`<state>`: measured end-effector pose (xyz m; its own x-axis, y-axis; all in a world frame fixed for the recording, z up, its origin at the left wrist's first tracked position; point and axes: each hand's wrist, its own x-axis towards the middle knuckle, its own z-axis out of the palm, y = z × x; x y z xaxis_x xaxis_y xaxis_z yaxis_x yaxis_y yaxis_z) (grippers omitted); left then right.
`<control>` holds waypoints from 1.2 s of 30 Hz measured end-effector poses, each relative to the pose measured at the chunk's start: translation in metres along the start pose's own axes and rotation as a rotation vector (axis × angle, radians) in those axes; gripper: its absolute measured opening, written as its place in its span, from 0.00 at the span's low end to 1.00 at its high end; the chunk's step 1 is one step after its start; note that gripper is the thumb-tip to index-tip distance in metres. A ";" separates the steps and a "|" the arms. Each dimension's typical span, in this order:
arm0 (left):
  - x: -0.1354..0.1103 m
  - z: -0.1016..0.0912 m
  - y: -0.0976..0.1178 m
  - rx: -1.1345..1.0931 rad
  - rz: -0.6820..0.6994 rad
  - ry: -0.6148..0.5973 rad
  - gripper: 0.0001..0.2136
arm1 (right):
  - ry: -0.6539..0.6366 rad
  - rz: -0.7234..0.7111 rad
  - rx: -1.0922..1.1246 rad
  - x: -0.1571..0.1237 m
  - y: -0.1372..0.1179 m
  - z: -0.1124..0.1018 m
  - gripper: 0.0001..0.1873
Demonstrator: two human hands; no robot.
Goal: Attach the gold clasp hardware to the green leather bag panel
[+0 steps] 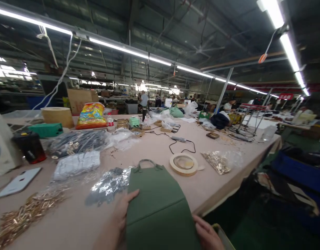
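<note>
Bag (pixel 156 203), green, is pinched at opposite edges by left hand (pixel 122 211) and right hand (pixel 208 233); tape roll (pixel 184 171) lies near its handle (pixel 146 160).

Both hands low, gripping

Left hand (pixel 121 213) at 7 o'clock, thumb (pixel 132 195) angled toward 2, other fingers hidden; forearm (pixel 105 235) blurred, exits at 7. Right hand (pixel 208 234) at 5 o'clock, bent fingers (pixel 202 223) pointing to 10; wrist cut off.

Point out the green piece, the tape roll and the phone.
Green piece (pixel 158 204), head view: its middle, close to the seam.
Tape roll (pixel 182 171), head view: near side of its ring.
Phone (pixel 18 183), head view: middle of its pale back.
</note>
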<state>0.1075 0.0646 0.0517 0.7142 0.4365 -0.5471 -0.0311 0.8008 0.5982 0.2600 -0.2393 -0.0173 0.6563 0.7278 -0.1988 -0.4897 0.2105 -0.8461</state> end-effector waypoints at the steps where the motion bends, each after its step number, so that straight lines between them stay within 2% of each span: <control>1: -0.001 -0.004 -0.009 -0.003 0.017 0.005 0.18 | 0.093 -0.059 -0.102 0.013 -0.010 -0.003 0.32; 3: -0.003 -0.010 -0.028 -0.023 0.048 0.015 0.19 | 0.282 -0.254 -0.438 0.047 -0.030 -0.004 0.31; 4: -0.005 -0.013 -0.036 -0.034 0.073 0.031 0.20 | 0.315 -0.341 -0.669 0.066 -0.039 -0.002 0.30; 6: -0.010 -0.017 -0.049 -0.045 0.111 0.053 0.22 | 0.302 -0.412 -0.796 0.101 -0.047 0.003 0.28; 8: -0.016 -0.020 -0.059 -0.044 0.128 0.057 0.26 | 0.240 -0.454 -0.879 0.127 -0.044 0.012 0.28; 12: -0.029 -0.020 -0.071 -0.073 0.147 -0.017 0.35 | 0.186 -0.512 -1.029 0.151 -0.026 0.019 0.27; 16: -0.035 -0.018 -0.081 -0.082 0.130 -0.094 0.37 | 0.294 -0.510 -1.158 0.153 -0.022 -0.002 0.29; 20: -0.032 -0.014 -0.090 -0.075 0.067 -0.051 0.38 | 0.449 -0.485 -1.269 0.144 -0.032 -0.026 0.35; 23: -0.028 -0.011 -0.097 -0.057 0.041 -0.056 0.37 | 0.520 -0.464 -1.248 0.133 -0.037 -0.034 0.37; 25: -0.027 -0.009 -0.099 -0.025 0.059 -0.093 0.38 | 0.485 -0.392 -1.181 0.123 -0.035 -0.034 0.37; 27: -0.029 -0.005 -0.098 0.050 0.108 -0.141 0.39 | 0.359 -0.303 -1.122 0.111 -0.027 -0.030 0.35; 29: -0.032 -0.001 -0.093 0.176 0.193 -0.184 0.40 | 0.223 -0.276 -1.105 0.098 -0.016 -0.022 0.33; 32: -0.034 0.004 -0.083 0.404 0.362 -0.160 0.45 | 0.125 -0.383 -1.165 0.082 0.005 -0.009 0.31; 36: -0.027 0.002 -0.073 0.737 0.500 0.025 0.51 | 0.120 -0.566 -1.272 0.074 0.031 0.005 0.29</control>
<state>0.0922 -0.0068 0.0241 0.7219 0.6800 -0.1282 0.1287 0.0501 0.9904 0.2905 -0.1755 -0.0557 0.6640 0.6708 0.3304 0.6628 -0.3236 -0.6752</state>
